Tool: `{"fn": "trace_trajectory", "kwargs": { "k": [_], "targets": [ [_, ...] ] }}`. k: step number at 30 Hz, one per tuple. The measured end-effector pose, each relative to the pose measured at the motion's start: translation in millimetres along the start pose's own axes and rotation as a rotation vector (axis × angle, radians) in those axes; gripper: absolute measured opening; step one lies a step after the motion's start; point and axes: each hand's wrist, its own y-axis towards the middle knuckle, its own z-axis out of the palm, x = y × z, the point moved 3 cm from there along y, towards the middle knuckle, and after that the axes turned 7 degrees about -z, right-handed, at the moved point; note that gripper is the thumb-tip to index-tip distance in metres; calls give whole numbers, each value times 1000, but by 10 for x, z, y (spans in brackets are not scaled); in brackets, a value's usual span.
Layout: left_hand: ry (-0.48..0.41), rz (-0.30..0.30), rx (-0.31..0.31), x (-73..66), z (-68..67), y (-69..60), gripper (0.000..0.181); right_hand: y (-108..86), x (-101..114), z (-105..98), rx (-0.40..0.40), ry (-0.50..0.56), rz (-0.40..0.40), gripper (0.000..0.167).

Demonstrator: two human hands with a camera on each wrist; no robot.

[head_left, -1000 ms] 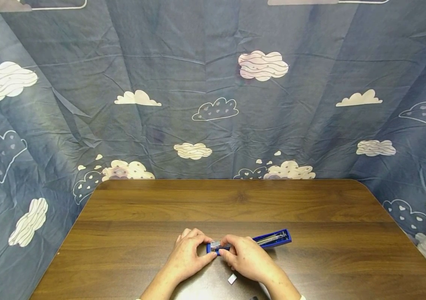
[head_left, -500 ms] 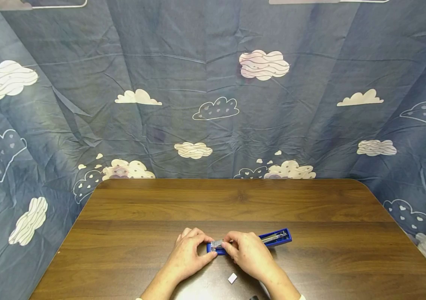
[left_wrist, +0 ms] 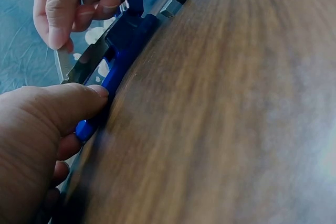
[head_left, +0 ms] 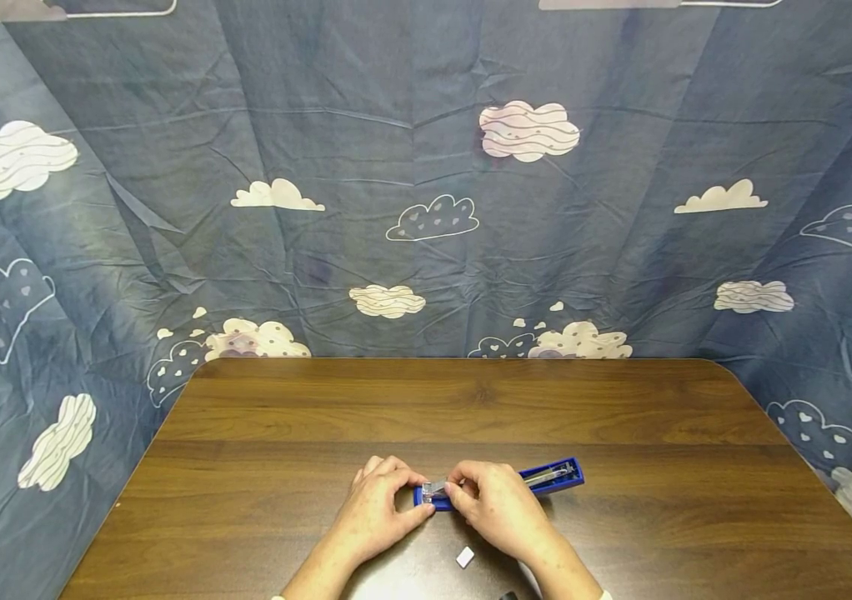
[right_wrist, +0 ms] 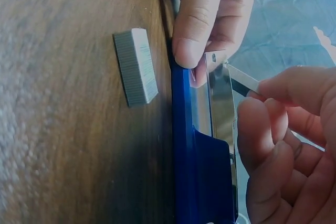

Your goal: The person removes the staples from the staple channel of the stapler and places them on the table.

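Note:
A blue stapler [head_left: 576,472] lies on the table with its top swung back, baring the metal magazine [right_wrist: 219,98]. My left hand [head_left: 381,507] grips the front end of its base between thumb and fingers; the thumb presses the blue edge in the left wrist view. Above the magazine, my right hand [head_left: 497,508] pinches a short strip of staples [right_wrist: 244,79] between thumb and forefinger. That strip tilts, its lower end at the magazine's front; whether it sits inside I cannot tell. The right hand covers the stapler's middle in the head view.
A second block of staples [right_wrist: 136,66] lies on the wooden table [head_left: 283,417], nearer the person than the stapler. A small dark object [head_left: 508,596] is cut off by the head view's bottom edge. Behind the table hangs a cloud-print cloth [head_left: 426,275].
Compared with a second ago, my right fingers have shifted slightly right and up, and the tilted strip shows more. Over the last half second hardly anything moves. The left hand keeps its hold.

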Motion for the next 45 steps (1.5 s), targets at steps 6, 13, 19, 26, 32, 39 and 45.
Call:
{"fn": "trace_trajectory", "kwargs": {
  "k": [6, 13, 19, 26, 32, 39, 45],
  "targets": [
    [1, 2, -3, -7, -4, -3, 25, -3, -5, -10, -19, 63, 23, 16],
    [11, 7, -11, -10, -5, -4, 25, 10, -7, -35, -35, 105, 29, 17],
    [7, 2, -13, -9, -8, -10, 25, -14, 39, -34, 85, 208, -12, 16],
    [0, -16, 10, -12, -20, -9, 25, -86, 42, 32, 292, 249, -55, 19],
    [3, -9, 12, -11, -18, -7, 25, -139, 22, 98, 377, 287, -18, 20],
    [6, -1, -2, -8, -14, -12, 25, -152, 7, 71, 392, 275, 19, 20],
    [6, -2, 1, -2, -5, -10, 26, -146, -14, 36, 369, 172, 1, 21]
  ]
}}
